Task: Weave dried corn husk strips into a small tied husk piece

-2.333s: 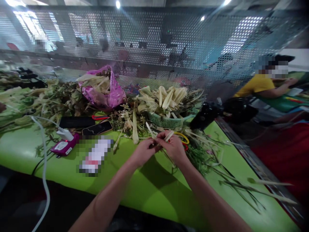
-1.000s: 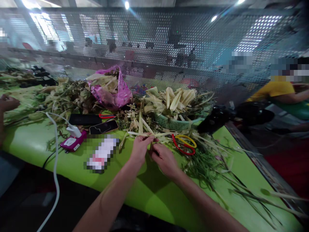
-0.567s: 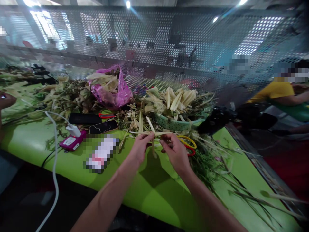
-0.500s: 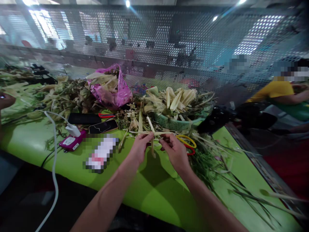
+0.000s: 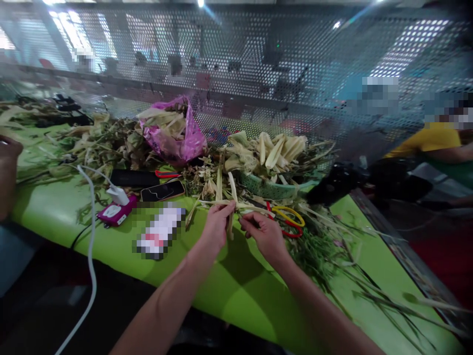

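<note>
Pale corn husk strips [image 5: 232,185] are crossed in front of me, above the green table. My left hand [image 5: 216,227] pinches them at the crossing between thumb and fingers. Just right of the crossing, my right hand [image 5: 266,236] is closed in a pinch; what its fingertips hold is too small to make out. One strip runs sideways above the right fingers, and another hangs down between the hands. Scissors [image 5: 290,217] with yellow and red handles lie right beside the right hand. Behind the hands, a green basket [image 5: 266,188] holds a heap of dried husks [image 5: 275,150].
A pink plastic bag [image 5: 192,140] of husks stands behind dry plant scraps. On the left are a phone [image 5: 162,191], a blurred-out screen [image 5: 160,231] and a purple power adapter [image 5: 117,212] with a white cable. Green stems [image 5: 318,254] spread rightward. Another person's hand [image 5: 8,150] shows far left.
My right fingers have shifted down slightly, off the strip's right end to just below it. My left hand keeps its pinch on the crossing. The view has shifted slightly.
</note>
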Tool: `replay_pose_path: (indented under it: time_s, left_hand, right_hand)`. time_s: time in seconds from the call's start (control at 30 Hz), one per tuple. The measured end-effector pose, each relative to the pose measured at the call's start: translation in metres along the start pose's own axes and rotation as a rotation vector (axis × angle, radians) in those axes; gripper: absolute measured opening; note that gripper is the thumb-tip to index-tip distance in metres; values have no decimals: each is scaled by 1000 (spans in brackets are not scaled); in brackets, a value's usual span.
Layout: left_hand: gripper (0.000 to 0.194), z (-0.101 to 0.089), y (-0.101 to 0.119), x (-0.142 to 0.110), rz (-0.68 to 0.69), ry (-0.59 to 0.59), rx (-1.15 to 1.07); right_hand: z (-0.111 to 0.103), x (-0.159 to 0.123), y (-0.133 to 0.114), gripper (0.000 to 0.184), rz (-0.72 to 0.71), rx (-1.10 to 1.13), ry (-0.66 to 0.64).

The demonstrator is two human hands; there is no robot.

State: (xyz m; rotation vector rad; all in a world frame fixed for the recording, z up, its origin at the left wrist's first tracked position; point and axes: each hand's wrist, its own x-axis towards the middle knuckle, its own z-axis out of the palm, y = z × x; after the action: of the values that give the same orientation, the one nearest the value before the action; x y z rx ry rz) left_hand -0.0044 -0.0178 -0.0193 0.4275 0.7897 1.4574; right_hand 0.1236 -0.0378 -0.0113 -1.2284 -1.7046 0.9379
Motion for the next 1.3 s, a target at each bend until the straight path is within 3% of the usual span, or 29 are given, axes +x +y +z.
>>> replay_pose_path:
  time_s: [0.43, 0.63, 0.93, 1.07, 1.17, 1.3]
  left_hand:
    - [25, 2, 9, -6, 124, -214, 356]
    - [26, 3, 11, -4, 104, -253, 335]
    - [27, 15, 9, -15, -72, -299, 140]
    - [25, 9, 11, -13, -65, -346, 223]
    - [19, 4, 8, -7, 16, -327, 366]
    - [15, 2, -1, -2, 72, -393, 499]
  right_hand:
    - [-2, 2, 1, 37, 176, 304, 55]
    - [-12, 5, -1, 31, 193, 389, 227]
    - [-24, 13, 9, 20, 173, 498, 280]
    - [-33, 16, 14, 28, 186, 407, 222]
    - [-43, 18, 12, 49, 78, 235, 259]
    - [-46, 16, 7, 31, -24, -47, 196]
